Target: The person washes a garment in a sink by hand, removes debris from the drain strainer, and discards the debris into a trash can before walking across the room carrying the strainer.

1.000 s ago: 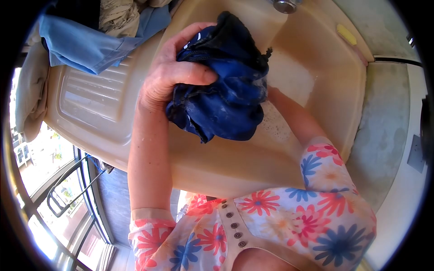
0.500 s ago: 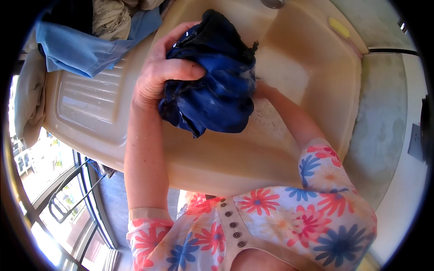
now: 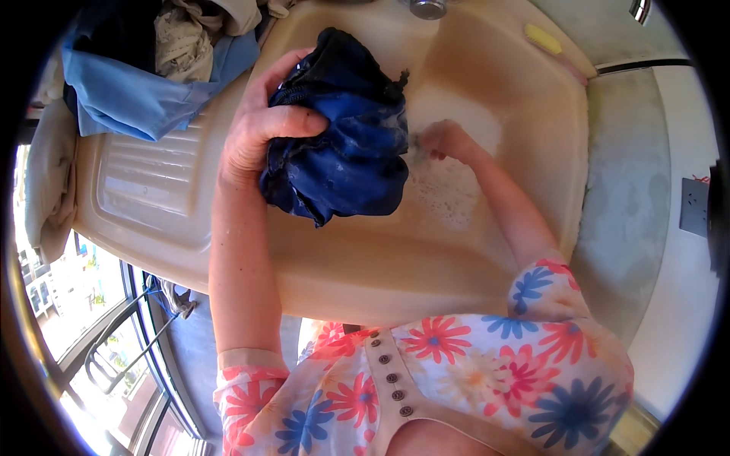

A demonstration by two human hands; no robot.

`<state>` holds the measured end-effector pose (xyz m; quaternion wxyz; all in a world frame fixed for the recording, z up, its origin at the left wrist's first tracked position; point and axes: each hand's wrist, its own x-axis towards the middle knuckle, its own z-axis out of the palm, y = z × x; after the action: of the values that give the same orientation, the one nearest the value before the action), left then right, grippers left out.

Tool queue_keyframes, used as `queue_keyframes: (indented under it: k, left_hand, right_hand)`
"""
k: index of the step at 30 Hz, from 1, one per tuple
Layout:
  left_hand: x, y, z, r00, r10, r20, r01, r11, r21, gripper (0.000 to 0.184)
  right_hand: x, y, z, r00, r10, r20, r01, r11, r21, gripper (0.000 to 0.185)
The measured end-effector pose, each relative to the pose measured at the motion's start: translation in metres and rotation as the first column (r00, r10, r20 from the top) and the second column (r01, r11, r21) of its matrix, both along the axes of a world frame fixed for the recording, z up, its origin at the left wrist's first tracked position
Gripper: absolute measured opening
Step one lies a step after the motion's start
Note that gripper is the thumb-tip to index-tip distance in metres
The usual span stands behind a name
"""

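Fingers and thumb of the left hand [image 3: 255, 133] pinch a big, bunched-up dark blue cloth [image 3: 342, 144], which is held up over the tan sink [image 3: 327, 281]. The right hand [image 3: 449, 143] is just beside the cloth, above the white suds [image 3: 449, 201], with its fingers curled in, but it is too hard to see if they hold any small thing. A yellow brush [image 3: 542, 38] lies on the far edge, and a light blue cloth [image 3: 137, 95] hangs over the bumpy side part [image 3: 152, 167] of the sink
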<state>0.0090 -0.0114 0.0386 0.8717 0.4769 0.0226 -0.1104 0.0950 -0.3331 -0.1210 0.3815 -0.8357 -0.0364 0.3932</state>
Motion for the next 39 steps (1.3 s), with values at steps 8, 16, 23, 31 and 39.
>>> queue_keyframes:
  k: [8, 16, 23, 31, 39]
  left_hand:
    - [-0.003, -0.004, 0.005, 0.999, 0.025, 0.033, -0.024, 0.999, -0.026, 0.068]
    - [-0.004, -0.002, 0.008, 0.999, -0.039, 0.034, 0.039, 0.999, 0.007, 0.069]
    - [-0.006, -0.004, 0.008, 0.998, -0.043, 0.047, 0.044, 0.999, -0.007, 0.069]
    - [-0.010, -0.003, 0.012, 0.998, -0.051, 0.045, 0.052, 0.998, -0.029, 0.067]
    - [-0.008, -0.007, 0.010, 0.998, -0.053, 0.032, 0.054, 0.998, -0.026, 0.065]
  right_hand:
    - [-0.038, 0.006, -0.031, 0.627, 0.508, 0.590, -0.187, 0.834, -0.520, 0.018]
    - [0.038, 0.074, 0.159, 0.268, -0.167, 0.949, 0.147, 0.980, 0.131, 0.029]
    - [0.064, 0.145, 0.187, 0.220, -0.148, 0.964, -0.048, 0.986, 0.162, 0.030]
    - [0.022, 0.074, 0.190, 0.758, -0.518, 0.395, 0.124, 0.710, 0.693, 0.029]
    - [0.024, -0.079, 0.183, 0.679, -0.711, -0.183, 0.614, 0.414, 0.672, 0.035]
